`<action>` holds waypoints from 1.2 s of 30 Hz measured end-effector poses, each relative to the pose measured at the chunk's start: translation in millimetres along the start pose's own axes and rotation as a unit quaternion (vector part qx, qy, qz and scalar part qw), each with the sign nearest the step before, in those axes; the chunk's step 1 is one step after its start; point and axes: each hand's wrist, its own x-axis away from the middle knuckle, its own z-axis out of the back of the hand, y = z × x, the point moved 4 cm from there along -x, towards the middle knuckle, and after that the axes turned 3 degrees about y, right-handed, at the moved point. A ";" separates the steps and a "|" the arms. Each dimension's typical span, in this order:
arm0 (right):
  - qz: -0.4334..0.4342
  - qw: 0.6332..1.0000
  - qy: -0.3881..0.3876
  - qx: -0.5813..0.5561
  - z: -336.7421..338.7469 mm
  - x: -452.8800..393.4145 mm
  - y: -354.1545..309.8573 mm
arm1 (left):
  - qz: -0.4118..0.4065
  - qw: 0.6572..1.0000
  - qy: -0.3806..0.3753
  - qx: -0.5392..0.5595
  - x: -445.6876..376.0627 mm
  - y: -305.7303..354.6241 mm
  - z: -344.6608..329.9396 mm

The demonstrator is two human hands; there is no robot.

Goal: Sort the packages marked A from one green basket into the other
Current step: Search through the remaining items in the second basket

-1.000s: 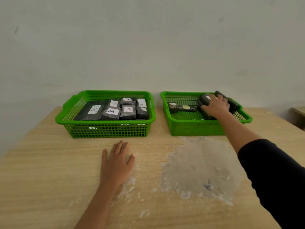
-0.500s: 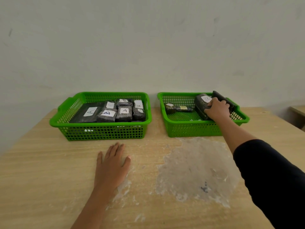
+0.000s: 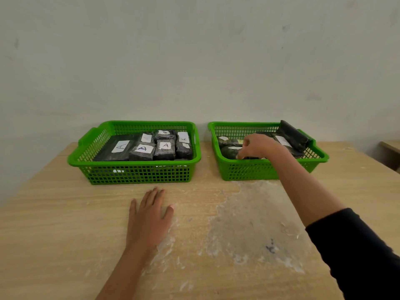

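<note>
Two green baskets stand side by side at the back of the table. The left basket (image 3: 138, 162) holds several dark wrapped packages with white labels marked A (image 3: 165, 146). The right basket (image 3: 249, 169) holds a few dark packages; one with a white label (image 3: 283, 141) lies beside a long one (image 3: 294, 135) leaning on the far right rim. My right hand (image 3: 257, 146) reaches into this basket's left half, fingertips down on a dark package (image 3: 229, 151); its grip is hidden. My left hand (image 3: 149, 217) rests flat on the table.
The wooden table (image 3: 54, 224) has a worn whitish patch (image 3: 255, 217) in front of the right basket. A plain wall stands close behind both baskets. Another piece of furniture (image 3: 391, 148) shows at the far right edge.
My right hand has let go of the labelled package at the right side of the right basket and moved left, down onto the packages there. My left hand has stayed flat.
</note>
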 end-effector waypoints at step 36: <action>-0.086 0.963 0.205 -0.152 12.9 -19.8 72.2 | 0.001 1.000 -0.009 -0.018 -2.2 -2.9 -4.3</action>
